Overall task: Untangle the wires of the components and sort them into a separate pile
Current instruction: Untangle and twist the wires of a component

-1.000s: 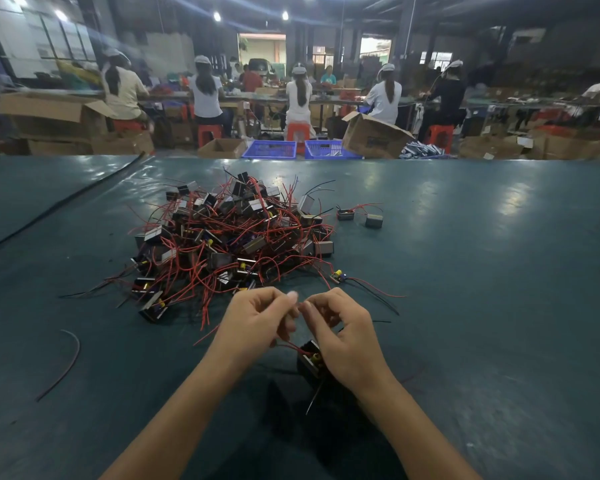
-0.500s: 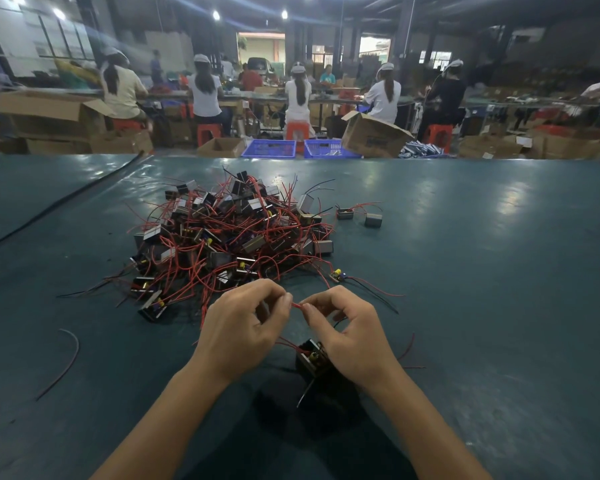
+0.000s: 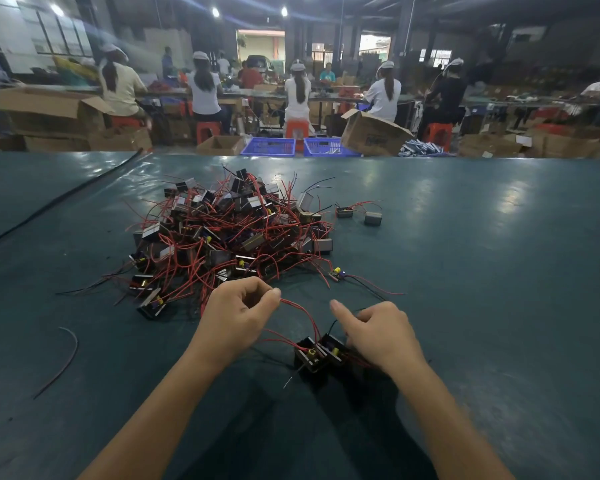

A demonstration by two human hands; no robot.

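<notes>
L hand (image 3: 238, 313) is pinching a red wire (image 3: 303, 311) btwn thumb & forefinger. The wire's arcing down to two black parts (image 3: 317, 353), which are sitting on the table (image 3: 482, 289) just beside the R hand (image 3: 381, 336). R forefinger's sticking out, other fingers curling under; can't tell if they're gripping anything. Tangled pile (image 3: 229, 233) is lying just beyond both hands, w/ a few strays (image 3: 373, 218) near its right edge.
</notes>
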